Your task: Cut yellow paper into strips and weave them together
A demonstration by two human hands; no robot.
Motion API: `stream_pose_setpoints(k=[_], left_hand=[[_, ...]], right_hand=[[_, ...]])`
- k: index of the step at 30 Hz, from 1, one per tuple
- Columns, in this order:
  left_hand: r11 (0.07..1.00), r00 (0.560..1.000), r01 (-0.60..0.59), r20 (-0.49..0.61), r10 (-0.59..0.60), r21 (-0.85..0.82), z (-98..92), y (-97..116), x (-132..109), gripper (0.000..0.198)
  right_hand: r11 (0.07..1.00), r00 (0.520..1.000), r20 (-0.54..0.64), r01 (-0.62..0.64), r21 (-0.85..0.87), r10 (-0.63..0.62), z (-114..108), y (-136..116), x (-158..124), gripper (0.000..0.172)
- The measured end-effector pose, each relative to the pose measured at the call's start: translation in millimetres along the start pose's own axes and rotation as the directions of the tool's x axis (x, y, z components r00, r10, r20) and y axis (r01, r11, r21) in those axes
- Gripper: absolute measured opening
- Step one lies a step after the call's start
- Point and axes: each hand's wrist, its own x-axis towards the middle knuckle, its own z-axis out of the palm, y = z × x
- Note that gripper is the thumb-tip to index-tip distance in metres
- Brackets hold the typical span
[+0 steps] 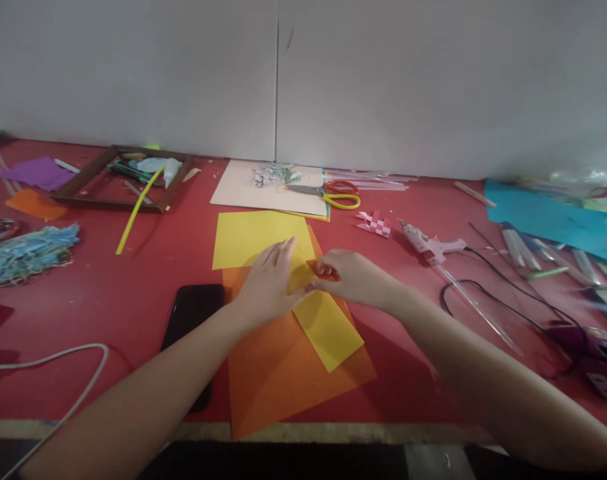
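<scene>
Curled fingers make up the right hand's (351, 275) grip, with the thumb close to them by the yellow strip (329, 333); I can't tell if they pinch it. The left hand (266, 283) has its fingers straight, with the thumb stretched away from them, so its grip is apart. The two thumbs come close together over the strip.

From where I stand, the strip slants out from under the hands, over the orange paper (268, 380). A big yellow sheet (243, 230) lies just behind the hands, on top of the orange paper's far end. Beside the left arm is a black phone (196, 310), partly hidden by that arm.

Farther back, scissors (341, 197) with one red and one yellow handle rest partly on a pale sheet (233, 183). Near them, to the right, are a pink and white checked bit (376, 225) and a pink glue gun (426, 247). Everything sits on a red table (143, 287).
</scene>
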Motion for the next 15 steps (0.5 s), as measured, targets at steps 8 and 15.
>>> stream_pose_setpoints(k=[8, 15], left_hand=[[0.932, 0.946, -0.316, -0.010, 0.323, 0.177, -8.5, 33.9, -1.4, 0.022], [0.812, 0.737, -0.561, 0.350, 0.579, -0.162, 24.8, 141.2, -0.7, 0.024]], right_hand=[[0.679, 0.949, -0.126, -0.111, 0.726, 0.290, -11.0, 15.6, 54.1, 0.014], [0.455, 0.966, 0.092, -0.196, 0.868, 0.240, 3.7, 33.4, 67.8, 0.018]])
